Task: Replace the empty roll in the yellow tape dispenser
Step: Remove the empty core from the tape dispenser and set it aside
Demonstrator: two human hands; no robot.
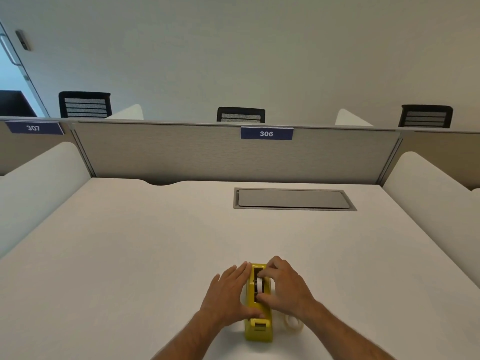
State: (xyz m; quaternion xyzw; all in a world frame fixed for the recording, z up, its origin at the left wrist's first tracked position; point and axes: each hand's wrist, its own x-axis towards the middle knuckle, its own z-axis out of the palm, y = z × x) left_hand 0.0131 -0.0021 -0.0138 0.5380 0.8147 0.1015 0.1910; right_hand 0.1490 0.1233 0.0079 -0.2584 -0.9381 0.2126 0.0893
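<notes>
A yellow tape dispenser (257,331) stands lengthwise on the white desk (155,242), cutter end towards me. My left hand (228,294) lies flat against its left side, thumb over the top near the cutter. My right hand (284,284) reaches into the open well from the right, with fingertips and thumb pinching a small white roll on a dark hub (259,285). A clear roll of tape (293,324) lies on the desk just right of the dispenser, partly hidden under my right wrist.
A grey recessed cable hatch (293,198) sits in the desk further back. White side dividers (39,183) flank the desk, and a beige partition (181,152) labelled 306 closes the back. Black chairs stand beyond it.
</notes>
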